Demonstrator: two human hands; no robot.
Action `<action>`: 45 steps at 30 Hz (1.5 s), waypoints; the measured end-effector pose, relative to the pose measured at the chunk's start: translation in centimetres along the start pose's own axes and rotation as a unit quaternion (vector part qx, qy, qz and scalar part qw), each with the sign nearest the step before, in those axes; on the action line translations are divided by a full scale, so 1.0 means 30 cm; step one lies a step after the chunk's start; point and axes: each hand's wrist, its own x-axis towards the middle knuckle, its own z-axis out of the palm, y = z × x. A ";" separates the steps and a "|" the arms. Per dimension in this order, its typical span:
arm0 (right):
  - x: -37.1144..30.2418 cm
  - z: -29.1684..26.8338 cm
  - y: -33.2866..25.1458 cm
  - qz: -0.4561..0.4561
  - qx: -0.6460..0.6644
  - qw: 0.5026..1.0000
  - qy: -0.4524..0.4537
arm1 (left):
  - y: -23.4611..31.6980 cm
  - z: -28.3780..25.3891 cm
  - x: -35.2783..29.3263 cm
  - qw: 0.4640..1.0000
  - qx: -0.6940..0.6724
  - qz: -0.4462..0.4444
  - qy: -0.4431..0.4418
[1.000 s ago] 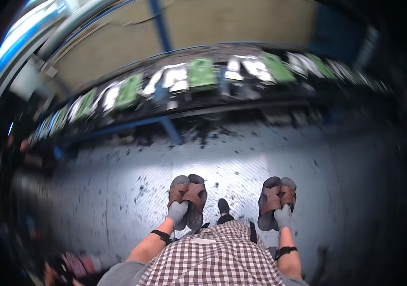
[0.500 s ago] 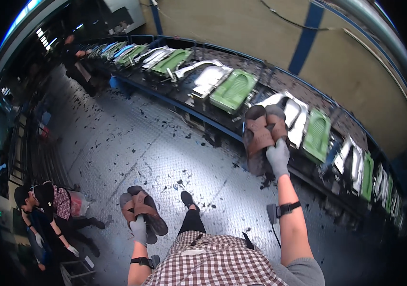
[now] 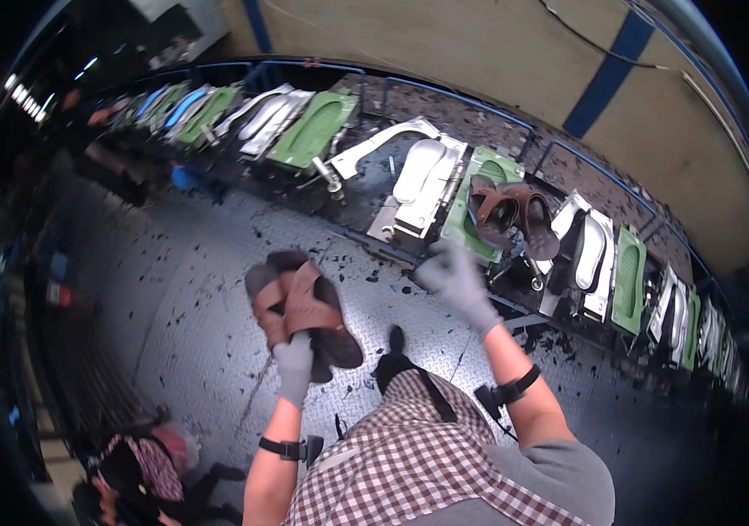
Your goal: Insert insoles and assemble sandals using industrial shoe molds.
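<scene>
Sandals (image 3: 311, 307) in left hand (image 3: 294, 364), second pair (image 3: 499, 209) beyond right hand (image 3: 462, 287)

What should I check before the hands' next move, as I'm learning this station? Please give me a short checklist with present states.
1. Left hand holding its pair of brown sandals: ok.
2. Right hand free of sandals: ok, none shows in it.
3. Right hand's finger posture: cannot tell, motion blur.
4. Second pair of sandals wholly within the green plate: not ok, one sandal reaches past its right edge.
5. Floor free of scraps: not ok, dark bits are scattered over it.
</scene>
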 end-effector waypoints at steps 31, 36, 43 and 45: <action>1.611 0.853 -0.321 0.109 0.306 0.929 0.175 | 0.021 0.426 2.614 0.958 0.119 0.018 -0.261; 1.727 1.013 -0.480 0.164 0.275 0.916 0.242 | -0.154 0.602 2.911 0.805 -0.080 -0.260 -0.527; 1.899 1.180 -0.620 0.187 0.395 0.853 0.285 | -0.310 0.547 2.916 0.739 -0.231 -0.344 -0.531; 1.961 1.202 -0.616 0.154 0.284 0.895 0.306 | -0.316 0.476 2.895 0.756 -0.236 -0.323 -0.518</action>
